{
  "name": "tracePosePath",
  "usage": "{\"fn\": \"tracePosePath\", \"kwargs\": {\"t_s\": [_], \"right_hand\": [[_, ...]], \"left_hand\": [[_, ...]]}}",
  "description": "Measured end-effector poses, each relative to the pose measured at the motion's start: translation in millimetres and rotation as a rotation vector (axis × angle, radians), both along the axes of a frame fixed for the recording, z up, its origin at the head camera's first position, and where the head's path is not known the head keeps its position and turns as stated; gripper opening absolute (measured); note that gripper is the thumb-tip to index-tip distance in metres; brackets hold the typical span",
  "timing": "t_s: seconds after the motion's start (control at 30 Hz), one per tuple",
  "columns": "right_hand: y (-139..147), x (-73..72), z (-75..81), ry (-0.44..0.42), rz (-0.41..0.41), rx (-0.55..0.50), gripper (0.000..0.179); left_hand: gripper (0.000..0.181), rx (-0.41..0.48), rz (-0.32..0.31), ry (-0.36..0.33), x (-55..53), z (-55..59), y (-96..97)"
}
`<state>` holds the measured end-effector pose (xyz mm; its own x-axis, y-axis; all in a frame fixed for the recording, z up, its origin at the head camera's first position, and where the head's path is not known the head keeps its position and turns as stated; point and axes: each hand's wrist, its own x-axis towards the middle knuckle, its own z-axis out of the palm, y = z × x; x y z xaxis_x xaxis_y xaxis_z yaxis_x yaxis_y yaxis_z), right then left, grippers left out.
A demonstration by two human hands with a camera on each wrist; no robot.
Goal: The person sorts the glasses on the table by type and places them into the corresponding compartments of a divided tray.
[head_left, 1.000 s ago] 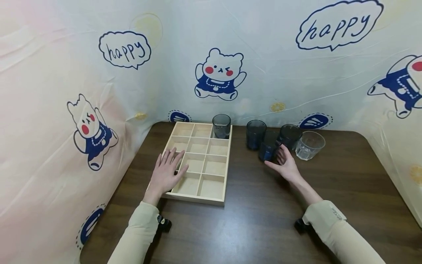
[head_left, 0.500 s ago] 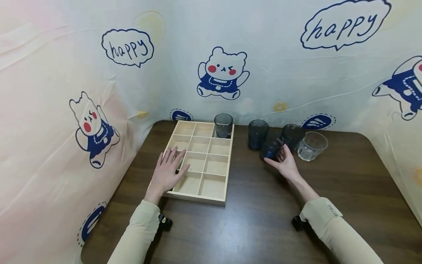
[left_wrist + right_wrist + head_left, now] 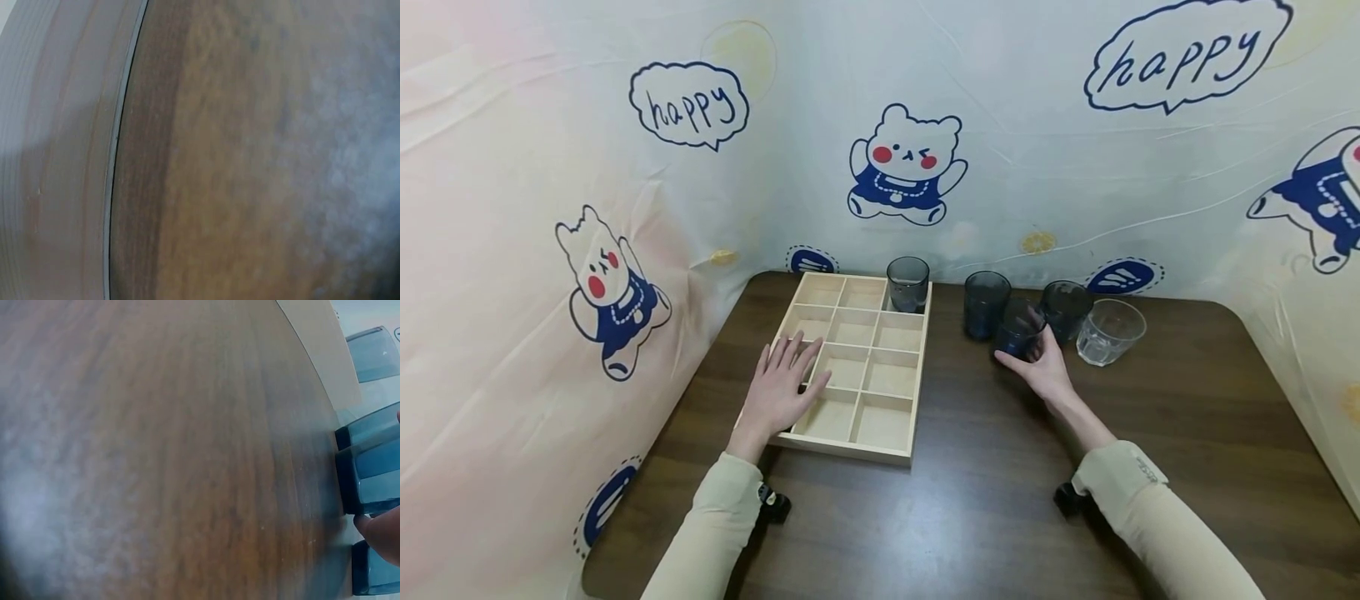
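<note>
My right hand (image 3: 1047, 373) grips a dark blue drinking glass (image 3: 1018, 323), the front one of a group at the back of the table. Its thumb lies at the near side and the fingers curl round the right side, partly hidden by the glass. In the right wrist view that blue glass (image 3: 378, 478) is at the right edge, with a fingertip (image 3: 382, 536) at its base. On the left of a divided wooden tray (image 3: 848, 451) rests my left hand (image 3: 773, 392), fingers spread and holding nothing. One dark glass (image 3: 907, 285) stands in the tray's back right compartment.
Close around the gripped glass stand two more dark glasses, one at back left (image 3: 986, 305) and one at back right (image 3: 1067, 307). A clear glass (image 3: 1109, 332) is furthest right. Patterned cloth (image 3: 1000, 167) hangs behind the brown table (image 3: 970, 517).
My right hand has moved slightly left and its thumb and fingers have closed in on the front dark glass. My left hand has stayed on the tray.
</note>
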<state>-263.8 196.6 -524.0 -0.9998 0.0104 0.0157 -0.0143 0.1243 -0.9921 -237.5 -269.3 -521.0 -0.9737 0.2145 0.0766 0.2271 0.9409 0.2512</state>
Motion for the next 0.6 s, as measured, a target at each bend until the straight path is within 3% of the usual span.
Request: {"fn": "tracePosePath", "kwargs": {"t_s": [0.6], "right_hand": [[2.8,4.5,3.4,-0.016,0.025,0.006,0.091]], "left_hand": [[0.076,-0.004,0.0,0.01,-0.1,-1.0,-0.5]]}}
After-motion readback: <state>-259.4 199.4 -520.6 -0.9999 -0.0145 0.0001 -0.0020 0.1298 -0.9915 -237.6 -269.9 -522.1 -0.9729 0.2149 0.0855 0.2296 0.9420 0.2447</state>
